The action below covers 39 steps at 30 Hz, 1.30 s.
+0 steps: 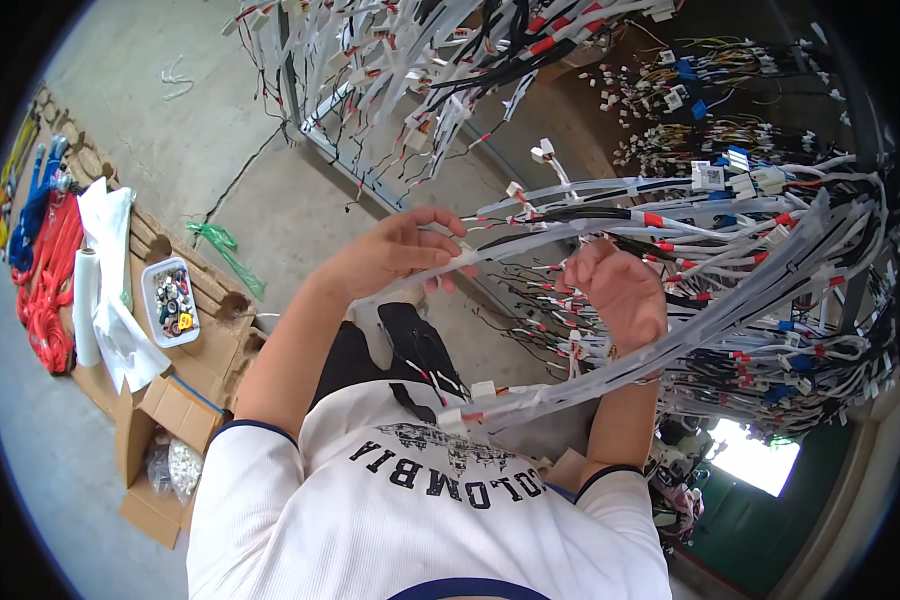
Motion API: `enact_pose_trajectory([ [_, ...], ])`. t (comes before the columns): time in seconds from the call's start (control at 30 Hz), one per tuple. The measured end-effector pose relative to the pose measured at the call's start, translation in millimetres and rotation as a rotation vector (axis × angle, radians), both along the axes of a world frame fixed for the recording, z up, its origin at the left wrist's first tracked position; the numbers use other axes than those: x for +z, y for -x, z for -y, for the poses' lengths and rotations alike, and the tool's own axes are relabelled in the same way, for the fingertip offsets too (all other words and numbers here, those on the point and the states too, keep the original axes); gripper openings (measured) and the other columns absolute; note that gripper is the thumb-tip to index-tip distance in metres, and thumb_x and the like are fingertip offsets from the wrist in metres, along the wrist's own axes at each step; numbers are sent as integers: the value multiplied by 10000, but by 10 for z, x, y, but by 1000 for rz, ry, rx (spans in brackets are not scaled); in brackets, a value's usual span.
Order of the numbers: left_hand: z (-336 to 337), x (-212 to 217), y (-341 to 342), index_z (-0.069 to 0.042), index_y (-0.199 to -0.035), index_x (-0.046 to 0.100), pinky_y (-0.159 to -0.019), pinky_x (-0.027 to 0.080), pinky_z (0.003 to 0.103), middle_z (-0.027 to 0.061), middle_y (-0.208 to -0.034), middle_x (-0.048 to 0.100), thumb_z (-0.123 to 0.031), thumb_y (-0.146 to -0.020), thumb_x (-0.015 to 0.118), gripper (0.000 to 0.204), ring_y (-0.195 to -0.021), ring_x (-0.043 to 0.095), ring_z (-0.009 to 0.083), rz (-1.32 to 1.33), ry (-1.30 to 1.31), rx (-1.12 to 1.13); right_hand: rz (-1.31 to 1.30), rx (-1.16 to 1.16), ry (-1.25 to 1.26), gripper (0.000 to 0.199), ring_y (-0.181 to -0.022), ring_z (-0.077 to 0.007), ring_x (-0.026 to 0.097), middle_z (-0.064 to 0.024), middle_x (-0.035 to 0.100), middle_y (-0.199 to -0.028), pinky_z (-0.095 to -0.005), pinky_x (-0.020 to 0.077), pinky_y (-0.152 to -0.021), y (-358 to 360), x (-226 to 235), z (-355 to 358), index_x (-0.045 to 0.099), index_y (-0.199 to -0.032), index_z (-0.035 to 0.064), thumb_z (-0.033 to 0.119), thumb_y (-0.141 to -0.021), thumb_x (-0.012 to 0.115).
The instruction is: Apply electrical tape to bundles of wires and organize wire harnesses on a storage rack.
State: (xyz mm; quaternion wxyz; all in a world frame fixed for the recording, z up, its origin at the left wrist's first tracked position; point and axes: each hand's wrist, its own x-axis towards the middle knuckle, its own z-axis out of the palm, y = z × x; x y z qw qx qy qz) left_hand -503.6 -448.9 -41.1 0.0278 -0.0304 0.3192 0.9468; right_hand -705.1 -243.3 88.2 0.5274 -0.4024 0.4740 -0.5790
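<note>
My left hand (395, 255) pinches a white-taped wire harness branch (530, 385) near a small white connector, fingers closed around it. My right hand (620, 295) grips the same bundle of white-wrapped wires further along, among red-marked ends. The harness sweeps from my chest up to the right into a large hanging mass of wire harnesses (770, 260) with white, black, red and blue connectors. Both forearms come up from my white shirt at the bottom.
More harnesses hang from a metal rack (370, 70) at the top. On the left floor lie flattened cardboard (205, 350), a white tray of small parts (170, 302), a white roll (87, 305), red and blue cables (45, 270), and an open cardboard box (165, 440).
</note>
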Motion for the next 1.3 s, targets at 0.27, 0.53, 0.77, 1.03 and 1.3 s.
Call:
enact_pose_trajectory([
  [0.27, 36, 186, -445, -43, -1309, 395, -863, 509, 339, 150, -1222, 585, 82, -851, 519, 491, -1093, 605, 246, -79, 37, -99, -1, -115, -197, 812, -898, -307, 631, -173, 600, -1011, -453, 548, -786, -248, 46, 265, 383, -1295, -96, 446, -795, 724],
  [0.53, 239, 114, -612, -65, -1426, 279, -908, 476, 307, 103, -1324, 513, 53, -869, 484, 605, -1214, 535, 244, -82, 47, -106, -20, -108, -15, 488, -965, -326, 647, -232, 577, -1124, -410, 581, -791, -91, -106, 343, 535, -1162, -129, 263, -894, 650],
  [0.77, 242, -73, -853, 27, -1244, 553, -814, 505, 263, 103, -1091, 649, -77, -904, 590, 357, -986, 629, 155, -57, 150, -270, -39, -59, 16, 496, -928, -301, 640, -227, 583, -1061, -383, 568, -771, -81, -135, 382, 561, -1140, -125, 292, -889, 655],
  [1.03, 83, -248, -802, 28, -1333, 455, -906, 470, 286, 101, -1162, 618, -220, -961, 549, 457, -1030, 601, 157, -89, 380, -191, -24, -18, 33, 472, -855, -258, 564, -202, 556, -1020, -329, 501, -682, -166, -78, 400, 607, -1083, -92, 325, -868, 663],
  [1.3, -225, 370, -534, 4, -1407, 364, -991, 451, 366, 159, -1282, 568, -240, -990, 497, 501, -1149, 581, 253, -1, 42, 540, 49, 62, 53, 477, -852, -245, 535, -190, 506, -1029, -328, 508, -691, -182, -109, 352, 614, -1056, -70, 379, -954, 486],
])
